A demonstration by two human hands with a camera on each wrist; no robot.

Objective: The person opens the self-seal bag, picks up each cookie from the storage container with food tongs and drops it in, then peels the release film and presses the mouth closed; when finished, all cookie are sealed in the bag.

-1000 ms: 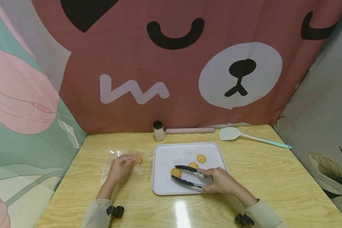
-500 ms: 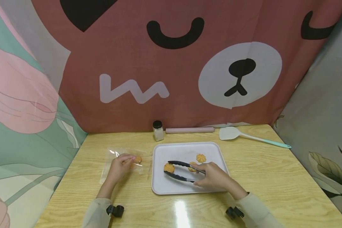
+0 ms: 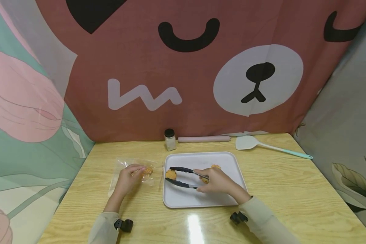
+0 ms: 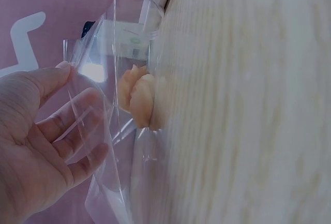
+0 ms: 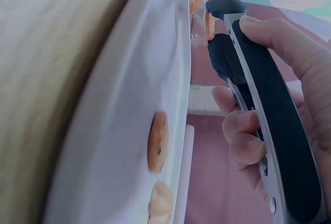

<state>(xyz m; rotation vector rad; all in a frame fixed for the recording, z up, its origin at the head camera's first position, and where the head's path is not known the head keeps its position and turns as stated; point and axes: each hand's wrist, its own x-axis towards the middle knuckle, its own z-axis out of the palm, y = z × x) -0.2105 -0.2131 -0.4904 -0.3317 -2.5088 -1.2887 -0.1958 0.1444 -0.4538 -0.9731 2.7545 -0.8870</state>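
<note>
Tongs (image 5: 282, 125) squeeze 1 cookie (image 3: 171, 174) by tray's (image 3: 183, 198) left edge, fingers of right hand (image 3: 216, 181) clamped round them; fingers of left hand (image 3: 128, 179) pinch clear bag (image 3: 155, 178), probably to hold it open.

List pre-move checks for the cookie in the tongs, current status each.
1. Round golden cookie between the tips of the black-and-silver metal tongs: ok.
2. Tongs held in the right-hand grip: ok.
3. Clear plastic bag pinched by the left-hand grip: ok.
4. Bag mouth open wide enough: cannot tell.
5. Cookie past the edge of the white rectangular tray: not ok, over its bag-side end.
6. Squeeze firm enough: cannot tell.
</note>
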